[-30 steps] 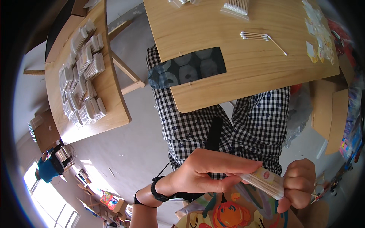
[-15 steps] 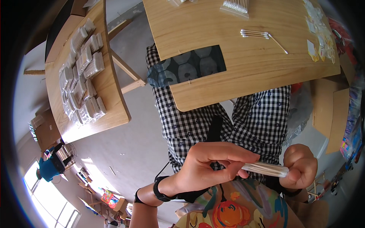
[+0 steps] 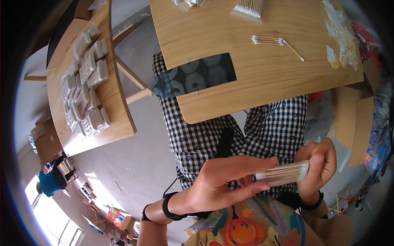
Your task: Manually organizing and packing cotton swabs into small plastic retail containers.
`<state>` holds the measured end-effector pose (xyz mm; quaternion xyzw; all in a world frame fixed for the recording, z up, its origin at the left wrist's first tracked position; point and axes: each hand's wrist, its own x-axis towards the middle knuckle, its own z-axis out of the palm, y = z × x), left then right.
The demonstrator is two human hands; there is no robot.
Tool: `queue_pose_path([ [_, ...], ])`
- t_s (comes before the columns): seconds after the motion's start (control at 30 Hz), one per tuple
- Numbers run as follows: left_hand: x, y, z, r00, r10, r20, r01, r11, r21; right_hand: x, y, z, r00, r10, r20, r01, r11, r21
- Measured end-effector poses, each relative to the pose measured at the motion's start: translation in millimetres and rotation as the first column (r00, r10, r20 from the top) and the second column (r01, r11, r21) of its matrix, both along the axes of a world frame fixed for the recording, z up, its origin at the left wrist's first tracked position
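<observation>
A small clear bag of cotton swabs (image 3: pixel 282 173) is held above my lap, its broad side showing. My left hand (image 3: pixel 223 180) grips its left end between the thumb below and the fingers above. At the other end, the curled fingers and thumb of my right hand (image 3: pixel 318 170) close on the bag's edge. Beyond, on the wooden table (image 3: pixel 213 98), several loose cotton swabs (image 3: pixel 267 40) lie in a row. A single swab (image 3: pixel 294 50) slants away at their right end.
Another bag of swabs (image 3: pixel 248 10) lies at the table's far edge. Crumpled clear bags (image 3: pixel 342 37) line the right side. A dark translucent sheet (image 3: pixel 205 74) covers the table's left edge. Many filled bags (image 3: pixel 88 82) crowd a left table. A person in blue (image 3: pixel 51 182) is far left.
The bag of swabs has turned from edge-on to show its broad side. My right hand has risen slightly and tightened round its end. My view has shifted a little.
</observation>
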<state>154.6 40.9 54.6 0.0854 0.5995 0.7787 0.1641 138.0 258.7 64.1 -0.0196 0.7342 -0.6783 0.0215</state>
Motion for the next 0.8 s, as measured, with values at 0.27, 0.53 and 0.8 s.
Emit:
queue_pose_path([
  [0.27,-3.3,-0.5,7.1,1.000,0.020,0.005,-0.019,0.994,-0.104,-4.7,-5.1,-0.4,1.000,0.006,0.028,-0.004,0.999,-0.044],
  [0.53,-11.1,-8.0,3.8,0.946,0.139,-0.292,-0.201,0.960,-0.194,-5.7,-3.6,-1.4,0.998,-0.042,-0.055,0.043,0.999,0.016],
  [0.8,-7.7,-3.6,15.0,0.937,0.094,-0.336,-0.213,0.918,-0.335,-2.4,2.0,-3.8,0.955,0.110,-0.277,-0.076,0.988,0.131],
])
